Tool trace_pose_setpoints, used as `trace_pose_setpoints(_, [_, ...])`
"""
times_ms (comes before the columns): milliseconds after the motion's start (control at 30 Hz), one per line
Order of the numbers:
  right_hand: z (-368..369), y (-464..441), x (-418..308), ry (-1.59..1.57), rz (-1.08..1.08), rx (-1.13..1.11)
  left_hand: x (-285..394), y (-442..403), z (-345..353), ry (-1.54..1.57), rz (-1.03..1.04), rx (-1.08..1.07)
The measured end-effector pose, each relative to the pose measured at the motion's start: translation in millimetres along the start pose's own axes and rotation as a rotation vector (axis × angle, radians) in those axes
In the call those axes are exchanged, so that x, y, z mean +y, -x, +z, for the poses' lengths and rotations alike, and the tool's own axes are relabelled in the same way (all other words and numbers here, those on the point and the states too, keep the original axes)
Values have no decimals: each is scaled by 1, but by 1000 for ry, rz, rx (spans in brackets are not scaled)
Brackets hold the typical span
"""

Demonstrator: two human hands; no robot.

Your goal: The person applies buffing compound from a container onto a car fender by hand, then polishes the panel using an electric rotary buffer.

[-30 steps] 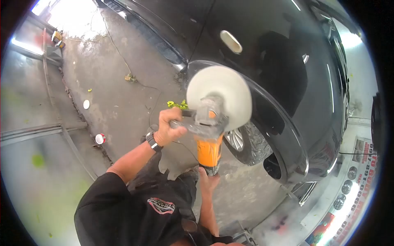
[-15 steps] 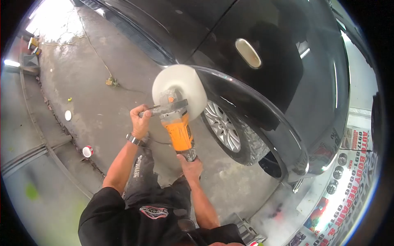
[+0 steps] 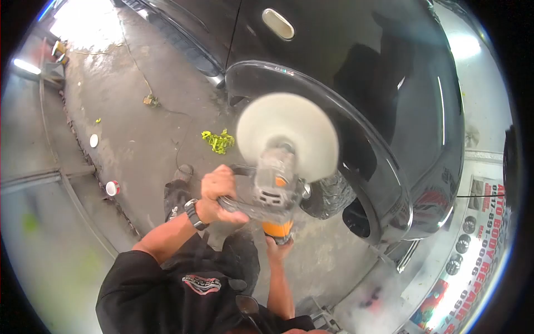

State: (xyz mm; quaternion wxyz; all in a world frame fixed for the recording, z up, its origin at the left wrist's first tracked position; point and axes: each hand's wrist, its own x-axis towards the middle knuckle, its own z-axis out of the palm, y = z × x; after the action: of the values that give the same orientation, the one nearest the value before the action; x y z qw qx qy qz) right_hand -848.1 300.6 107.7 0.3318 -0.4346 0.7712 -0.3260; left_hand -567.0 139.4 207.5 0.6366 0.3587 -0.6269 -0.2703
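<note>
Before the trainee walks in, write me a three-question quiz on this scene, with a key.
1. Choose one. The left hand grips: (a) a power cord; (b) the handle of the polisher; (c) a cleaning rag.
2. True or false: the right hand is at the rear end of the polisher.
3. Short answer: what colour are the scraps lying on the floor?

Key: 1. b. 2. True. 3. Yellow-green.
</note>
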Motion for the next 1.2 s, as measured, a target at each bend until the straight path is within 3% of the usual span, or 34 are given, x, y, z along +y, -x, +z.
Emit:
trace_pose_setpoints(100, [-41, -2, 15, -186, -55, 29, 33, -2, 44, 31, 89, -94])
trace_pose_setpoints(267, [-82, -3, 45, -188, -95, 130, 62, -4, 118, 177, 205, -121])
trace_pose_setpoints(367, [-84, -7, 49, -151, -122, 131, 53, 6, 123, 203, 200, -78])
trace_pose_setpoints(600, [-26, -40, 64, 107, -173, 64, -30, 30, 36, 73, 69, 113])
trace_pose_setpoints(667, [7, -51, -2, 59, -135, -62, -58, 40, 6, 46, 8, 174])
trace_pose_setpoints(800, [64, -82, -16, 82, -168, -303, -122, 58, -37, 32, -112, 347])
trace_pose_setpoints(867, [94, -89, 9, 178, -183, -263, -159, 75, -57, 18, -213, 439])
trace_pose_setpoints(967, [137, -86, -17, 381, -168, -214, -195, 78, -84, 54, -352, 541])
trace_pose_setpoints(1033, [169, -76, -81, 456, -71, -240, -221, 87, -103, 86, -489, 574])
trace_pose_setpoints(1100, [198, -73, -103, 624, -16, -251, -249, 87, -123, 44, -524, 648])
trace_pose_setpoints(1200, [240, -70, -130, 613, 28, -266, -297, 88, -150, 86, -671, 747])
